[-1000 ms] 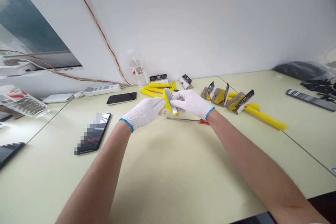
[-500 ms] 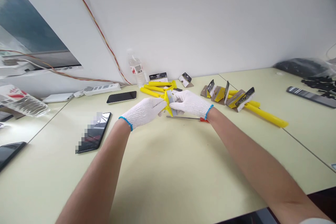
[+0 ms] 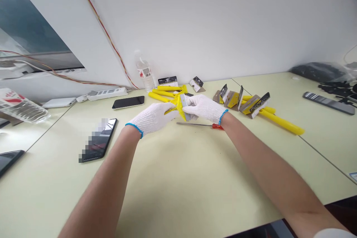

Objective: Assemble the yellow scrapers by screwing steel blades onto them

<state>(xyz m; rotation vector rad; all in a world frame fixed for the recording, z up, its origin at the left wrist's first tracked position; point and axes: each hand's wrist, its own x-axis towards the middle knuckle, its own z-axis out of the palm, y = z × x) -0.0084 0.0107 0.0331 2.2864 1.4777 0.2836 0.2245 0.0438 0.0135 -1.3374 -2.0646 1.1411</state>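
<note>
Head view: grasping a yellow scraper [image 3: 180, 107] at the clock's centre, by its handle [image 3: 170, 111] in the gloved left hand [image 3: 154, 118], by the end with the metal blade [image 3: 183, 99] between thumb and fingers of the gloved right hand [image 3: 203, 108]. Near at 4 o'clock, lying on the pale table [image 3: 167, 178], a red-handled screwdriver [image 3: 216, 126]. Toward 11, piled yellow tools [image 3: 167, 93]. At 10, a clear bottle [image 3: 145, 73]. At 9, a dark phone [image 3: 128, 102]. At 3, carded yellow scrapers [image 3: 247, 108].
</note>
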